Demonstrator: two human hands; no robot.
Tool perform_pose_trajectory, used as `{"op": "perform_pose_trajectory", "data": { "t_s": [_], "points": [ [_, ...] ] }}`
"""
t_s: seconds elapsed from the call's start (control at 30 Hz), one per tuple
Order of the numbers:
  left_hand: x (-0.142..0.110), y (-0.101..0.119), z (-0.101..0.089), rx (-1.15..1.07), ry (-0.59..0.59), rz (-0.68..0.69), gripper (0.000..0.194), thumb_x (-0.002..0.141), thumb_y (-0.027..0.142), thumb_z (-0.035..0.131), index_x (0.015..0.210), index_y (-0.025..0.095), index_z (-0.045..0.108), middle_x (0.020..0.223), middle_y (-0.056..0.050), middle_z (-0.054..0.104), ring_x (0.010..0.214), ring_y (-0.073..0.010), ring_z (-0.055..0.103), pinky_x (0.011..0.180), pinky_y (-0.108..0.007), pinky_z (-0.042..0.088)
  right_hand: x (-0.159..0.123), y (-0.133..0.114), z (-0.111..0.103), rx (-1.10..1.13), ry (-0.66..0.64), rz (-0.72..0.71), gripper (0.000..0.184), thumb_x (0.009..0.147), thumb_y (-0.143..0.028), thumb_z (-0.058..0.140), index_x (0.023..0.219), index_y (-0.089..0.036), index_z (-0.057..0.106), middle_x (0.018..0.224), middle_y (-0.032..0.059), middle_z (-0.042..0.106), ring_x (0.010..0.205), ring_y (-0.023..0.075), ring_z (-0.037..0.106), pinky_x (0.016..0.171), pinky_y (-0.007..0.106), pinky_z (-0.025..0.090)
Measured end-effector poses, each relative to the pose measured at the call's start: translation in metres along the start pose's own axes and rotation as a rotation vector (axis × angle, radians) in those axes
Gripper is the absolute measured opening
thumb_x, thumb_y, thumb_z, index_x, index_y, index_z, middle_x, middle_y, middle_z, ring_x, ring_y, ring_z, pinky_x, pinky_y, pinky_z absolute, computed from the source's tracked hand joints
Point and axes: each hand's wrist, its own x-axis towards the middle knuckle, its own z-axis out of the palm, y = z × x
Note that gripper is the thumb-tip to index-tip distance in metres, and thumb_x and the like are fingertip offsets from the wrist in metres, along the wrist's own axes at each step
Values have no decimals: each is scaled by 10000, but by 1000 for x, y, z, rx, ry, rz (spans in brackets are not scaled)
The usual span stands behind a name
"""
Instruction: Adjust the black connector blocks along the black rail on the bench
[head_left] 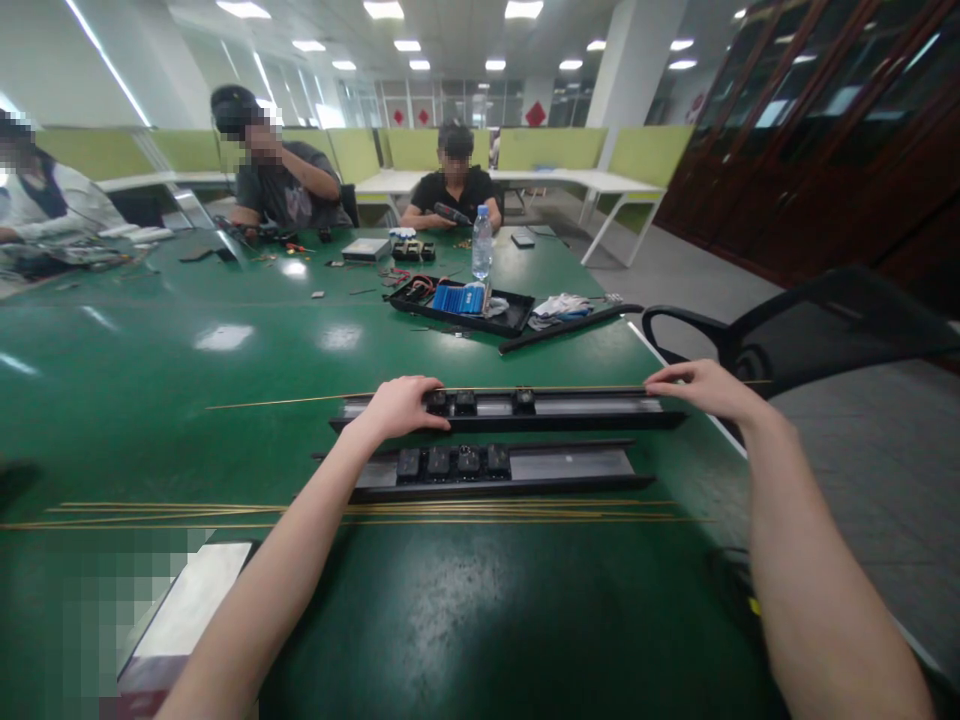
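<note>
Two long black rails with small black blocks set in them lie across the green table. My left hand [401,405] is curled over the left part of the far rail [570,408], fingers closed round its edge. My right hand [701,385] grips the same rail's right end, fingers bent over it. The near rail [555,468] lies parallel just in front, untouched. One thin brass rod [285,401] runs behind the far rail; several more brass rods [300,515] lie in front of the near rail.
A black tray [517,318] with blue parts, a water bottle [482,243], white gloves [559,305] and a black strip [570,327] sit further back. Three people work at the far side. A black chair [825,330] stands at the right table edge. A flat panel [187,610] lies near left.
</note>
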Motion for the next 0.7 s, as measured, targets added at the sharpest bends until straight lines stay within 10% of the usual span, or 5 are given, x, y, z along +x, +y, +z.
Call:
{"op": "perform_pose_trajectory", "data": {
  "t_s": [0.7],
  "points": [
    [0, 1, -1, -19, -9, -12, 715, 709, 712, 704, 1268, 268, 653, 1252, -73, 721, 1123, -320, 669, 924, -383, 524, -6, 8, -22, -61, 169, 13, 322, 780, -456, 715, 944, -195, 809, 1041, 131, 773, 1000, 305, 675, 952, 403, 449]
  ]
}}
